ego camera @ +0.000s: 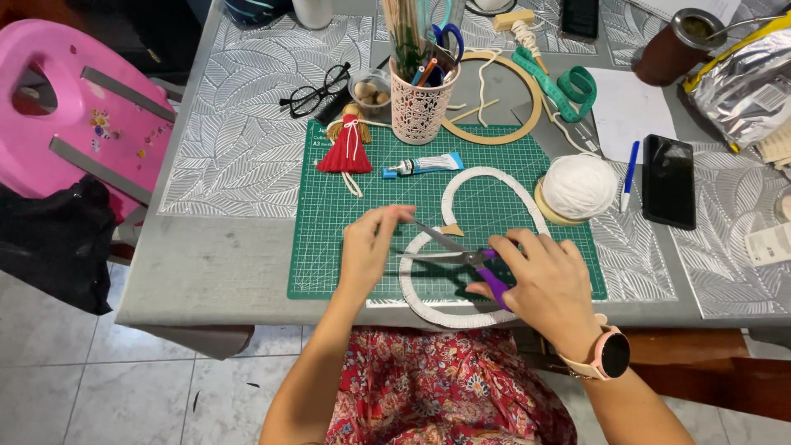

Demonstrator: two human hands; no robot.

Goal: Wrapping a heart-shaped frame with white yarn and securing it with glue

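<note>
Right hand (540, 276) grips purple-handled scissors (461, 251), blades open. Left hand (368, 243) pinches something small and thin at the blade tips, can't tell what. White cord-wrapped ring (428, 309) lies on green cutting mat (346, 206); likely light, fairly stiff, best held by rim.

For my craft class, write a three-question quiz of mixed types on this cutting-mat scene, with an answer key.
1. True or false: the right hand holds the purple-handled scissors with the blades open.
2. Multiple choice: what lies just above the white heart-shaped frame on the green cutting mat? A) a stapler B) a small glue tube C) a ruler
3. Fill in: the left hand pinches something small at its ______, near the scissor tips.

Key: 1 true; 2 B; 3 fingertips
</note>
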